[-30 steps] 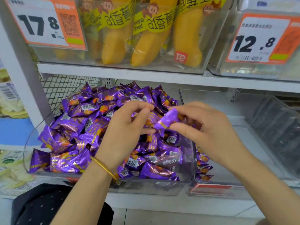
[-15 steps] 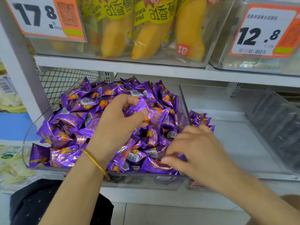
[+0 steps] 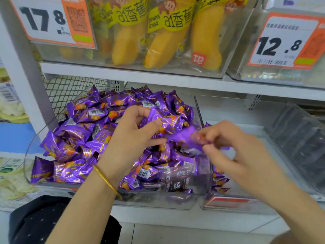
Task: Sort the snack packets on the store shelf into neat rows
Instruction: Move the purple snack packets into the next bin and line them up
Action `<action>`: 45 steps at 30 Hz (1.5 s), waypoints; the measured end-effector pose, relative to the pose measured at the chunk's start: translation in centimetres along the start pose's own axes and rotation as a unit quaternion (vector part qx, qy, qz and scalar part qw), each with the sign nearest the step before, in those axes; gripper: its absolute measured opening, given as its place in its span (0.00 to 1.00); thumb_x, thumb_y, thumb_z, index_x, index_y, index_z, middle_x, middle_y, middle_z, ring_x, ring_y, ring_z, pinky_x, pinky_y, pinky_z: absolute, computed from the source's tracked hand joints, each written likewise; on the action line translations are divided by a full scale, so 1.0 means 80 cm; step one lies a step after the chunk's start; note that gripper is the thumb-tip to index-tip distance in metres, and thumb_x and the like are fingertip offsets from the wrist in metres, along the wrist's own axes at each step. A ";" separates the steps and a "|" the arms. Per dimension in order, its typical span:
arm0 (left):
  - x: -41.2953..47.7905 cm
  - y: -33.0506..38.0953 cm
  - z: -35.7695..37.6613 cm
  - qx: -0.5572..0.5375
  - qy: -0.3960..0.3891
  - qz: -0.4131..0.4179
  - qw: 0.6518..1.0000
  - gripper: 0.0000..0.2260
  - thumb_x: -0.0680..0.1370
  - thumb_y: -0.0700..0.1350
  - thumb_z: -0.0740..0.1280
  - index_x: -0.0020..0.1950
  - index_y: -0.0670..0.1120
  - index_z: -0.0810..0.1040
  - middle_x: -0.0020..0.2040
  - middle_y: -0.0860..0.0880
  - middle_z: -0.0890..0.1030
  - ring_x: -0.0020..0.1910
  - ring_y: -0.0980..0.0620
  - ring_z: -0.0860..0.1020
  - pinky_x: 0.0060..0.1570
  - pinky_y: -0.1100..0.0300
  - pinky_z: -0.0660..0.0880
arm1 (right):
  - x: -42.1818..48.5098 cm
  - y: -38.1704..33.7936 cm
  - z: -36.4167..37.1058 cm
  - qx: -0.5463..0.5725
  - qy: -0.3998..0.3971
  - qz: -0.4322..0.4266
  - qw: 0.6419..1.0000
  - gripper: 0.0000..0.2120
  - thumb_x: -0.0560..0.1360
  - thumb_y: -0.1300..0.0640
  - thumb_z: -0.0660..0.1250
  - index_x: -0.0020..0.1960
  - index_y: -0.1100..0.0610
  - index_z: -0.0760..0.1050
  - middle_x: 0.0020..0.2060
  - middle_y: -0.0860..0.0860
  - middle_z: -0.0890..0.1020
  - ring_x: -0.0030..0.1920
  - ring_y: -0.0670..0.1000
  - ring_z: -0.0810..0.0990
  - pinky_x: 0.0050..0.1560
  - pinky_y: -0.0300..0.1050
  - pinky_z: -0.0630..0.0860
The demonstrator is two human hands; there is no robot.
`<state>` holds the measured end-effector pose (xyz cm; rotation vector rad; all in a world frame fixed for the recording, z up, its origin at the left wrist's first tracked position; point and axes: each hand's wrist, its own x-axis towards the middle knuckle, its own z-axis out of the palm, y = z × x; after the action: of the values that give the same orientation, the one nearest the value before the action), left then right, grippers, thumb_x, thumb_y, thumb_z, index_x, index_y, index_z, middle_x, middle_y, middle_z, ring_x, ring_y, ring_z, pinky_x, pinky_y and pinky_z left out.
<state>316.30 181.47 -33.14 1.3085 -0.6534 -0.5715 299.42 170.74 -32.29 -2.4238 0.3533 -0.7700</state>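
My right hand (image 3: 233,152) has come back up from the side bin (image 3: 233,111) and pinches a fresh packet (image 3: 184,140); my left hand (image 3: 130,138) grips a second packet (image 3: 167,120), so the row can grow.

At centre frame, a person's left grip (image 3: 133,136), a gold bangle (image 3: 105,180) on its wrist, pinches a purple snack packet (image 3: 158,118) above a heap of purple packets (image 3: 79,138) filling a clear bin (image 3: 158,199) on the lower store shelf (image 3: 175,219). Just to its right, the motion-blurred right grip (image 3: 233,150) pinches a second packet (image 3: 184,140) over the bin's right wall. A neighbouring clear bin (image 3: 237,110) at right holds a few packets (image 3: 219,181) along its left side. On the upper shelf (image 3: 140,73), banana bread packs (image 3: 167,41) stand in clear containers beside price tags reading 17.8 (image 3: 44,20), upper left, and 12.8 (image 3: 279,46), upper right.
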 end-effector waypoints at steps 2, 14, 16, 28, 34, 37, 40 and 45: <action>-0.001 -0.002 0.004 -0.014 -0.009 -0.009 1.000 0.05 0.76 0.34 0.64 0.46 0.42 0.70 0.38 0.50 0.70 0.32 0.61 0.73 0.44 0.54 0.81 | 0.001 -0.003 -0.001 0.009 0.089 0.007 0.996 0.03 0.71 0.46 0.59 0.44 0.43 0.66 0.49 0.38 0.79 0.42 0.43 0.81 0.42 0.30 0.73; -0.009 0.002 0.030 -0.247 -0.074 -0.107 0.960 0.22 0.71 0.49 0.65 0.57 0.33 0.73 0.55 0.37 0.80 0.54 0.45 0.80 0.51 0.53 0.80 | 0.004 0.018 0.035 -0.194 0.181 -0.129 0.956 0.08 0.76 0.60 0.63 0.50 0.62 0.78 0.59 0.58 0.77 0.57 0.54 0.75 0.61 0.42 0.69; -0.013 0.001 0.033 -0.208 -0.070 -0.075 0.973 0.24 0.66 0.46 0.68 0.58 0.34 0.72 0.53 0.39 0.81 0.52 0.47 0.81 0.52 0.54 0.79 | 0.003 0.017 0.033 -0.186 0.175 -0.138 0.957 0.08 0.76 0.60 0.62 0.48 0.63 0.79 0.58 0.57 0.77 0.58 0.52 0.74 0.62 0.41 0.69; -0.016 -0.017 0.046 -0.104 -0.145 0.037 0.983 0.17 0.66 0.40 0.72 0.52 0.41 0.74 0.48 0.43 0.82 0.45 0.49 0.80 0.49 0.55 0.79 | 0.011 0.016 -0.002 0.325 0.036 0.124 0.937 0.28 0.54 0.45 0.78 0.53 0.44 0.76 0.49 0.43 0.82 0.48 0.45 0.82 0.45 0.37 0.77; -0.018 -0.027 0.062 -0.028 -0.192 0.065 0.979 0.17 0.68 0.46 0.72 0.55 0.50 0.75 0.52 0.53 0.82 0.47 0.53 0.78 0.49 0.56 0.77 | 0.000 0.036 -0.014 0.447 0.019 0.117 0.887 0.25 0.56 0.49 0.80 0.50 0.52 0.81 0.48 0.53 0.84 0.46 0.52 0.83 0.48 0.44 0.79; -0.017 -0.036 0.068 0.079 -0.189 0.080 0.976 0.20 0.65 0.58 0.69 0.56 0.67 0.73 0.58 0.64 0.75 0.52 0.61 0.75 0.50 0.60 0.75 | -0.002 0.056 -0.030 0.434 0.057 0.148 0.887 0.26 0.51 0.47 0.82 0.47 0.53 0.82 0.43 0.53 0.84 0.42 0.51 0.82 0.45 0.45 0.80; -0.016 -0.046 0.074 0.172 -0.180 0.076 0.966 0.22 0.66 0.61 0.67 0.59 0.68 0.69 0.61 0.65 0.70 0.58 0.66 0.71 0.51 0.68 0.71 | -0.002 0.095 -0.060 0.411 0.109 0.191 0.885 0.26 0.48 0.47 0.82 0.44 0.54 0.83 0.39 0.52 0.84 0.38 0.49 0.82 0.42 0.42 0.80; -0.017 -0.051 0.076 0.207 -0.170 0.058 0.962 0.17 0.73 0.45 0.68 0.60 0.60 0.72 0.58 0.64 0.71 0.50 0.63 0.72 0.49 0.76 0.68 | -0.012 0.183 -0.080 0.225 0.050 0.342 0.911 0.10 0.67 0.67 0.72 0.48 0.61 0.78 0.44 0.56 0.80 0.38 0.48 0.78 0.37 0.35 0.78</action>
<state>310.92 177.56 -36.53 1.5614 -1.1733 -0.5884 293.69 156.57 -36.98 -1.6585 0.8965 -0.5670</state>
